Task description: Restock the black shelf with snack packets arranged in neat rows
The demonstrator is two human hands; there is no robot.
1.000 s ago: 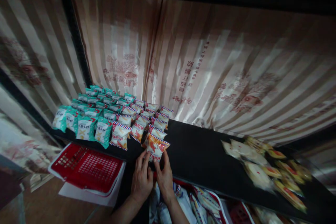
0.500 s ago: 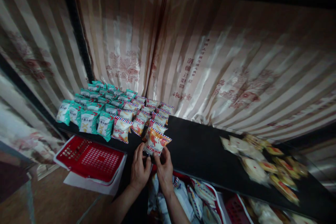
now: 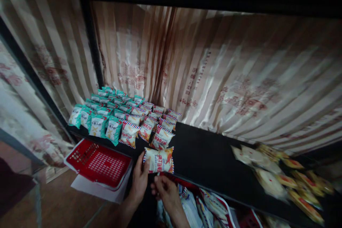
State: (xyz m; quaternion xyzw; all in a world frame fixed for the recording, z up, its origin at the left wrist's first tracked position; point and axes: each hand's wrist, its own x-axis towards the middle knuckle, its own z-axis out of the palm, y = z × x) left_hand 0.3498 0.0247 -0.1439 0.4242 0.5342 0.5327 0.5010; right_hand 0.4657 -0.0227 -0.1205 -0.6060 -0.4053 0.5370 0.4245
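Note:
My left hand [image 3: 139, 182] pinches the lower left corner of a white snack packet with red-and-blue striped edges [image 3: 159, 159], which stands at the front edge of the black shelf [image 3: 203, 156]. Just below that packet, my right hand [image 3: 165, 191] has its fingers curled together; nothing shows in them. Behind the packet, rows of the same striped packets [image 3: 149, 123] run back toward the curtain. To their left stand rows of teal packets [image 3: 101, 115].
A red perforated basket [image 3: 100, 162] rests on a white sheet at lower left. More packets fill a red basket [image 3: 203, 208] under the shelf edge. Blurred yellow and white packets [image 3: 278, 178] lie on the shelf at right. A striped satin curtain [image 3: 213, 74] backs the shelf.
The striped packet has come back from the row to the shelf's front edge. My right hand has let go of it and dropped lower. The view has shifted a little.

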